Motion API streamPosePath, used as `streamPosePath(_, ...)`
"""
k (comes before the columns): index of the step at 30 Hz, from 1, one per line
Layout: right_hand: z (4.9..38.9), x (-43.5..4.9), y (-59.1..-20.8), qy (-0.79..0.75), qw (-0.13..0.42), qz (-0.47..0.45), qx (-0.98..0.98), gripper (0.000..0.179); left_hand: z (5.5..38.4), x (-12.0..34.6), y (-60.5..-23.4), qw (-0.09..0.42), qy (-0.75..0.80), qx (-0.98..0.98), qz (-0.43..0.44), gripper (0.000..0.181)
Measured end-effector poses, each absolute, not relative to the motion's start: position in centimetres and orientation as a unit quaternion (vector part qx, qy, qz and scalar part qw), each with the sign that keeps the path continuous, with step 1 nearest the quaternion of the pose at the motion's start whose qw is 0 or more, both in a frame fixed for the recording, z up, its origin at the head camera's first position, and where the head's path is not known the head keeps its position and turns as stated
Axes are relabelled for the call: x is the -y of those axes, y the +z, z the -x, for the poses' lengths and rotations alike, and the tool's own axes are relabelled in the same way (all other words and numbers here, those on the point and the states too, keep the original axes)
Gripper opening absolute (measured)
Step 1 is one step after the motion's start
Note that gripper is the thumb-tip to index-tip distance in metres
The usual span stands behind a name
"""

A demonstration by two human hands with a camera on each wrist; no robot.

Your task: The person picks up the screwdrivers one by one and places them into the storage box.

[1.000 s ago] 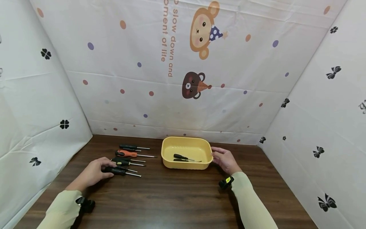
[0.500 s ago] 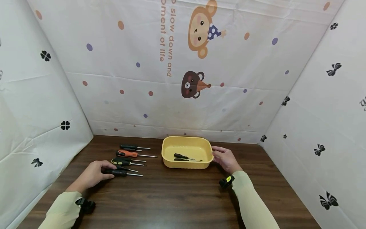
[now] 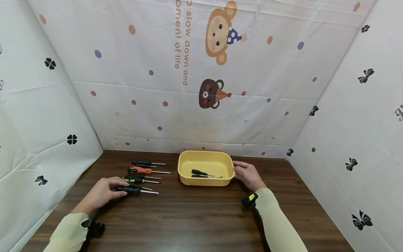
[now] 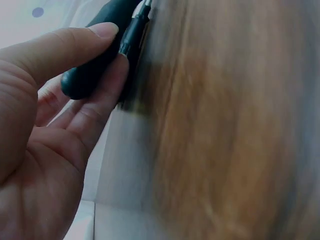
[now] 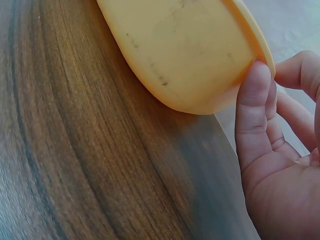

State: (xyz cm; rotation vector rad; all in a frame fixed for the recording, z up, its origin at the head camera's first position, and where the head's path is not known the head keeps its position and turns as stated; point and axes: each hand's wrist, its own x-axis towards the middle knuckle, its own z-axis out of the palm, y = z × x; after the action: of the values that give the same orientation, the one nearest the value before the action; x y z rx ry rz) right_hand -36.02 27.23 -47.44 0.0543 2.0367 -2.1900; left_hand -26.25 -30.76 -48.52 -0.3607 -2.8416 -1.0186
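My left hand point(image 3: 105, 191) pinches the thick handle of a black screwdriver point(image 3: 127, 189) between thumb and fingers, its metal shaft pointing right. In the left wrist view that black handle point(image 4: 92, 72) lies under the thumb, with a slimmer black screwdriver point(image 4: 134, 42) close by the fingertips. My right hand point(image 3: 248, 176) grips the right end of a yellow plastic basin point(image 3: 206, 182). Seen from the right wrist, thumb and fingers pinch the basin's rim point(image 5: 255, 32). Two small black-handled screwdrivers point(image 3: 199, 172) lie inside the basin.
Beyond my left hand lie an orange screwdriver point(image 3: 140, 170), a black-and-yellow screwdriver point(image 3: 133, 180) and several black ones point(image 3: 141, 162), shafts to the right. The dark wooden table point(image 3: 176, 217) meets patterned white cloth walls point(image 3: 141, 115) at the back and both sides.
The left hand and the black screwdriver have shifted slightly to the right. The right hand stays on the basin, and the head view has tilted a little.
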Motion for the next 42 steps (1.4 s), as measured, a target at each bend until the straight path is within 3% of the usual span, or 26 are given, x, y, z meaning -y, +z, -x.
streamPosePath(23, 36.1, -27.3, -47.8, -0.739, 0.073, -0.014, -0.669, 0.051, 28.0, 26.2, -46.2, 0.076, -0.457, 0.876, 0.135, 0.037)
streamPosePath(42, 35.6, -27.3, -47.3, -0.731, 0.077, -0.021, -0.677, 0.051, 31.4, 19.5, -44.8, 0.071, -0.489, 0.854, 0.164, 0.032)
